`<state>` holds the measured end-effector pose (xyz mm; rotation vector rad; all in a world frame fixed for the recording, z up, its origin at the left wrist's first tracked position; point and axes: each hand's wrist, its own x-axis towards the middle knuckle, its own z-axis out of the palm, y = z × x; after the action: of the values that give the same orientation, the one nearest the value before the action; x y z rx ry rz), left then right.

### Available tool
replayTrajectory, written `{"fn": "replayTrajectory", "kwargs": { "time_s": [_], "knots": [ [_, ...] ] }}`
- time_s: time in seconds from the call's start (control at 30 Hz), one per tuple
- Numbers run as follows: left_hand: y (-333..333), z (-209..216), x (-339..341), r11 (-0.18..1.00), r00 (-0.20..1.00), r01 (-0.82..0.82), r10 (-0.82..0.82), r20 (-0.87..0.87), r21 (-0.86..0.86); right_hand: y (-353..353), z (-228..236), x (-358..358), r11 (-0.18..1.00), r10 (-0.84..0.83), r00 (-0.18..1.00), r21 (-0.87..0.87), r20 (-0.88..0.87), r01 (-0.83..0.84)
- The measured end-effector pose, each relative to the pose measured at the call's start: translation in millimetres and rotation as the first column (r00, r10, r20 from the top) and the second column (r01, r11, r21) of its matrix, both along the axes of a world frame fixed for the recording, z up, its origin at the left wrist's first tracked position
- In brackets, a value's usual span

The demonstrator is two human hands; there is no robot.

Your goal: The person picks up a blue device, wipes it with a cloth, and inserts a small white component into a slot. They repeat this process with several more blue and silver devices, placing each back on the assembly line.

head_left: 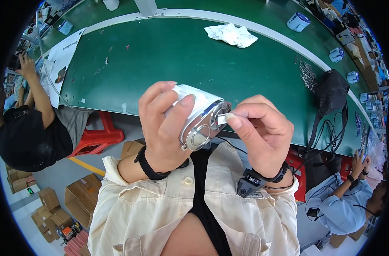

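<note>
My left hand [162,121] is wrapped round a shiny metal canister [204,104] with a white and blue wrapper on its side. The canister is tilted, and its metal end [200,136], with round raised parts, faces toward me and to the right. Between thumb and forefinger, my right hand [265,132] pinches a small white strip [222,119] against that end. Whether the strip is stuck to the metal, I cannot tell. Both hands are above the near edge of the green table [160,59].
A crumpled white plastic bag [231,35] lies toward the far side. At the right are a black bag [332,91] with cables and a pile of small metal parts [307,76]. Several wrapped canisters [298,22] stand beyond the pale rail. Other people sit at left and right.
</note>
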<state>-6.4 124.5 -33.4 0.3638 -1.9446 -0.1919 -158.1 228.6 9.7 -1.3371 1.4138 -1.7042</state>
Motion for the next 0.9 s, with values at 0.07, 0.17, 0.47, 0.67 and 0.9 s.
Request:
{"fn": "replayTrajectory", "kwargs": {
  "time_s": [0.07, 0.17, 0.47, 0.67, 0.9],
  "knots": [
    [-0.1, -1.7, -0.4, 1.000, 1.000, -0.009, 0.009, -0.001, -0.011, 0.6, 0.1, 0.4, 1.000, -0.022, 1.000, -0.002, -0.013, 0.022],
    [1.3, -4.4, -1.4, 1.000, 1.000, 0.020, -0.020, -0.014, 0.016, 1.9, 0.5, -2.3, 0.997, 0.078, 0.996, 0.021, 0.037, -0.079],
    [4.1, -5.9, -4.3, 1.000, 0.999, 0.028, -0.028, -0.043, -0.001, -4.9, -8.4, 5.4, 0.987, 0.140, 0.885, 0.003, 0.444, -0.158],
    [11.4, -12.9, -11.3, 0.942, 0.968, 0.248, -0.234, -0.089, 0.227, -12.4, -21.2, -4.7, 0.909, 0.376, 0.694, -0.099, 0.614, -0.405],
    [5.9, 13.1, 0.2, 0.862, 0.875, 0.326, -0.431, 0.221, 0.389, -13.3, -11.8, -34.9, 0.753, 0.578, 0.691, 0.043, 0.434, -0.657]
  ]
}}
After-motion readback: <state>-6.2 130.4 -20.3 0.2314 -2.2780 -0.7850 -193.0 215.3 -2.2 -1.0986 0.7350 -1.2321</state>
